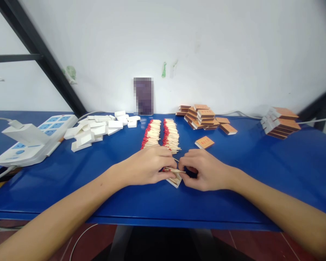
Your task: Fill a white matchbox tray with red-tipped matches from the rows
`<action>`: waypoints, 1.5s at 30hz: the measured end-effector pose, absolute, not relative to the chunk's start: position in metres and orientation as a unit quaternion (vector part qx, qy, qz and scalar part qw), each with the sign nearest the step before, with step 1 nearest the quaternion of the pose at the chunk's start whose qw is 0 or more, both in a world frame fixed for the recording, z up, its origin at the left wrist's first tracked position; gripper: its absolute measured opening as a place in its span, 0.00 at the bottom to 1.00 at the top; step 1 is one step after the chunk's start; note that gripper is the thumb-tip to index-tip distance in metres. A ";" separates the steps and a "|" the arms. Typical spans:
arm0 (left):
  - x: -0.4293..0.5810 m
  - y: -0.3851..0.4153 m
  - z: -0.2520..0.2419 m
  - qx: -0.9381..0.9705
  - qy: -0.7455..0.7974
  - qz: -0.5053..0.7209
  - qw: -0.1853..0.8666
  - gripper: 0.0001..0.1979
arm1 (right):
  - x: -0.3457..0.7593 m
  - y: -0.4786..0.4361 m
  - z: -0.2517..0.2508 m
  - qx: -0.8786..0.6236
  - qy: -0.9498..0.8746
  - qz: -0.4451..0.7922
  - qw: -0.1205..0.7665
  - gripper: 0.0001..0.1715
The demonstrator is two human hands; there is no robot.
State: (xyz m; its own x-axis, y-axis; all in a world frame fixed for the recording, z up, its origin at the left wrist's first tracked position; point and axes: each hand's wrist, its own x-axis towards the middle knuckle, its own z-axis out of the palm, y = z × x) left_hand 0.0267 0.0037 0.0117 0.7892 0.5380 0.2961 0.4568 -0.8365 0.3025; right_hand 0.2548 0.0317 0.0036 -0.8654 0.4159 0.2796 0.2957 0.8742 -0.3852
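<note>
Between my two hands a few red-tipped matches [176, 170] lie level above a small white matchbox tray [175, 182]. My left hand [152, 165] is closed with its fingertips on the red-headed end of the matches. On the other side, my right hand [202, 168] pinches their bare ends between thumb and forefinger. The tray rests tilted on the blue table, partly covered by my left fingers, and wooden sticks show inside it. Just beyond my hands lie two long rows of matches, a left row [153, 132] and a right row [171, 136], red heads to the left.
White empty-looking trays [93, 130] are heaped at the back left, beside a power strip [40, 137] with a plugged-in adapter. Orange matchbox sleeves [205, 116] are piled at the back right. One box [204, 142] lies nearer; another stack [281, 122] stands far right. A pixelated phone-like rectangle [143, 96] leans on the wall.
</note>
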 end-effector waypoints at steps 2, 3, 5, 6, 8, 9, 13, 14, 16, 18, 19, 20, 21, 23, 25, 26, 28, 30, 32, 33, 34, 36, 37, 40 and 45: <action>0.027 0.003 0.013 0.938 0.268 0.193 0.103 0.11 | 0.255 0.032 0.004 -0.184 -0.953 0.162 0.179 0.03; 0.027 0.002 0.014 0.937 0.272 0.195 0.100 0.11 | 0.255 0.031 0.004 -0.182 -0.954 0.157 0.178 0.03; 0.026 0.003 0.015 0.936 0.281 0.196 0.083 0.11 | 0.255 0.031 0.005 -0.179 -0.957 0.149 0.172 0.03; 0.026 0.003 0.016 0.936 0.286 0.193 0.066 0.11 | 0.255 0.031 0.005 -0.179 -0.958 0.145 0.168 0.04; 0.023 0.006 0.017 0.938 0.296 0.180 0.020 0.12 | 0.255 0.031 0.007 -0.178 -0.961 0.140 0.161 0.04; 0.022 0.008 0.017 0.938 0.301 0.171 -0.002 0.12 | 0.255 0.031 0.007 -0.177 -0.961 0.139 0.158 0.04; 0.018 0.013 0.016 0.940 0.313 0.131 -0.039 0.11 | 0.255 0.031 0.009 -0.172 -0.963 0.140 0.156 0.04; 0.018 0.014 0.015 0.941 0.311 0.125 -0.039 0.12 | 0.255 0.031 0.008 -0.173 -0.963 0.140 0.155 0.04; 0.018 0.013 0.014 0.944 0.306 0.119 -0.042 0.12 | 0.255 0.031 0.008 -0.175 -0.962 0.140 0.154 0.05; 0.019 0.012 0.014 0.945 0.303 0.115 -0.044 0.11 | 0.255 0.031 0.007 -0.177 -0.961 0.143 0.156 0.05; 0.019 0.012 0.014 0.945 0.302 0.114 -0.046 0.11 | 0.255 0.031 0.007 -0.178 -0.960 0.145 0.158 0.06; 0.020 0.011 0.014 0.945 0.302 0.112 -0.047 0.11 | 0.255 0.031 0.007 -0.179 -0.960 0.147 0.159 0.06; 0.020 0.011 0.014 0.946 0.302 0.111 -0.048 0.10 | 0.255 0.031 0.007 -0.179 -0.959 0.148 0.161 0.05; 0.020 0.011 0.014 0.945 0.302 0.111 -0.051 0.10 | 0.255 0.030 0.008 -0.183 -0.958 0.149 0.161 0.03; 0.021 0.011 0.015 0.945 0.304 0.110 -0.052 0.10 | 0.255 0.030 0.008 -0.188 -0.958 0.144 0.162 0.03; 0.021 0.011 0.015 0.945 0.304 0.109 -0.051 0.10 | 0.255 0.029 0.009 -0.190 -0.958 0.140 0.163 0.06; 0.020 0.011 0.015 0.945 0.305 0.105 -0.048 0.10 | 0.254 0.029 0.009 -0.190 -0.959 0.137 0.158 0.09; 0.018 0.013 0.015 0.945 0.309 0.100 -0.048 0.10 | 0.254 0.029 0.009 -0.189 -0.961 0.138 0.146 0.10; 0.014 0.014 0.017 0.943 0.315 0.095 -0.043 0.09 | 0.254 0.029 0.009 -0.189 -0.962 0.141 0.136 0.09; 0.012 0.014 0.018 0.943 0.317 0.094 -0.035 0.10 | 0.254 0.029 0.009 -0.190 -0.962 0.142 0.134 0.08; 0.010 0.014 0.019 0.943 0.319 0.093 -0.023 0.12 | 0.253 0.029 0.009 -0.190 -0.962 0.143 0.134 0.07; 0.007 0.014 0.022 0.944 0.318 0.092 0.003 0.15 | 0.253 0.030 0.009 -0.186 -0.962 0.148 0.133 0.07; 0.007 0.013 0.023 0.943 0.319 0.092 0.012 0.15 | 0.254 0.030 0.009 -0.185 -0.962 0.150 0.133 0.07; 0.007 0.011 0.028 0.941 0.324 0.091 0.016 0.15 | 0.254 0.030 0.009 -0.180 -0.962 0.156 0.135 0.06; 0.007 0.008 0.033 0.940 0.329 0.085 0.037 0.13 | 0.254 0.029 0.010 -0.177 -0.961 0.149 0.155 0.07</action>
